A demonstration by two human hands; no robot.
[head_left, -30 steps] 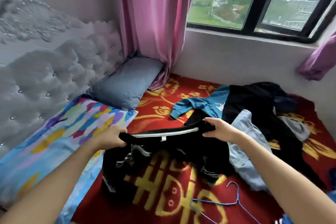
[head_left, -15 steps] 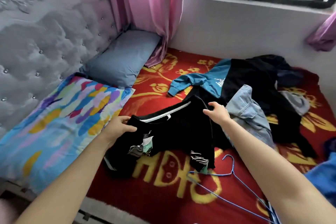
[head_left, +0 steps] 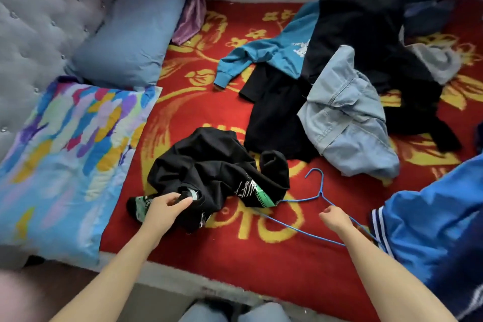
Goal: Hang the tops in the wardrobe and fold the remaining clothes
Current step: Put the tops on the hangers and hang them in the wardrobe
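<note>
Left hand (head_left: 167, 208) pinches the edge of the crumpled black top (head_left: 214, 165), which lies on the bed's red blanket (head_left: 261, 264). Right hand (head_left: 335, 218) has its fingers curled at the blue hanger (head_left: 322, 183); can't tell if it grips the wire. The hanger lies flat just beside the top. A blue jersey (head_left: 431, 222) is at the right and a colourful pillow (head_left: 70, 151) at the left. Farther back are a denim piece (head_left: 345, 117), black clothes (head_left: 366, 34), a teal sweatshirt (head_left: 274, 52), a grey-blue pillow (head_left: 130, 34) and a pink curtain (head_left: 193, 8).
</note>
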